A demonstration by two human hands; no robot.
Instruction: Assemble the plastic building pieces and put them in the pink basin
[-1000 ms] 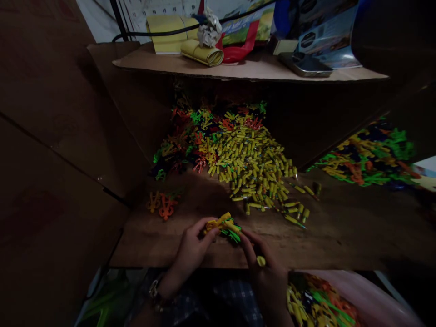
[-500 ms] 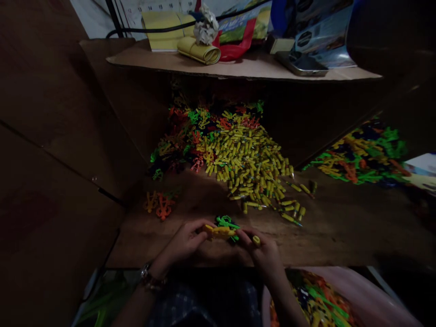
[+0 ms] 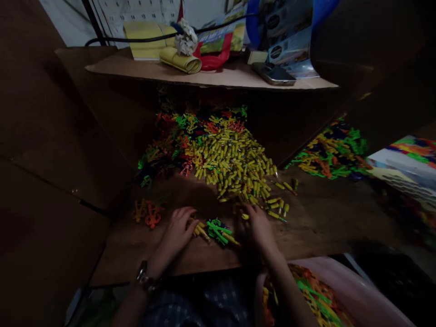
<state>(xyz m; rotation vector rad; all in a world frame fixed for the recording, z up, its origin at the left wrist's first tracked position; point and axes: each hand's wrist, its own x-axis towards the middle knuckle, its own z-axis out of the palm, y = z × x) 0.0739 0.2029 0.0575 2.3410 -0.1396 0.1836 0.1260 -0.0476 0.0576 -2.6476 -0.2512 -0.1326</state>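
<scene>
My left hand is closed over a yellow plastic figure at the front of the wooden table. Just right of it lies a bright green plastic figure, with dark pieces behind it and a yellow piece by its lower end. My right hand reaches to the near edge of a heap of small yellow cylinders. A single yellow cylinder shows at its curled fingers. Dim light hides the undersides of both hands.
Orange figures lie at the left. Mixed coloured figures fill the back, with another pile beyond a cardboard wall. Above is a cardboard shelf bearing a phone. A pink tub stands below the table's front edge.
My hands have moved apart. The left has set the yellow figure lower at the table's left, while the right has gone forward to the yellow heap. The camera view has shifted.
</scene>
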